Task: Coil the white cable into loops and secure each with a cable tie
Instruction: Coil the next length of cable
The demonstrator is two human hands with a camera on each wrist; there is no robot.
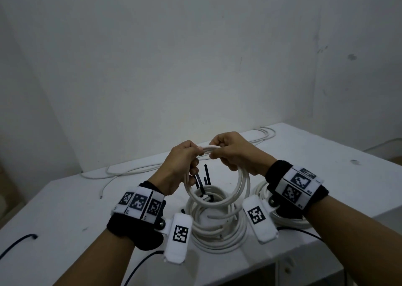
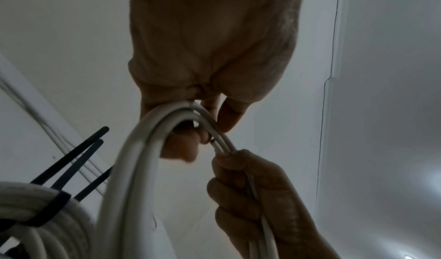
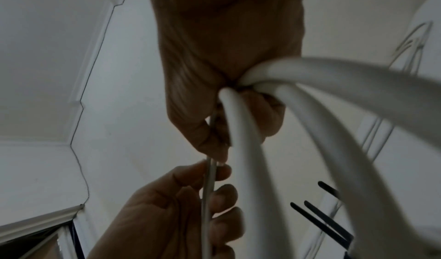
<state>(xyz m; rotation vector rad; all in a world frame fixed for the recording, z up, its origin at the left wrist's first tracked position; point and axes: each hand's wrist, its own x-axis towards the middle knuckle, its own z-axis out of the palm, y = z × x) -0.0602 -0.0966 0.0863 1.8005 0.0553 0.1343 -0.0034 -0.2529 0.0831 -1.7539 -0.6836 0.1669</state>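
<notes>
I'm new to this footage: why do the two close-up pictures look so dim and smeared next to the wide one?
Head view: evenly lit, sharp hands and coil. Left wrist view: palm backlit by the pale wall, near cable blurred. Right wrist view: dim, cable smeared and bulged by the wide lens.

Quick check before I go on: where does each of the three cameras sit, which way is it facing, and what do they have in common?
Head: worn on the head, looking forward and down at the table; both forearms show, left hand and right hand gripping the white coil.
Left wrist: looks up along the left hand toward the wall.
Right wrist: looks up along the right hand.
Shared: all three show both hands, the coil, and black cable ties.
</notes>
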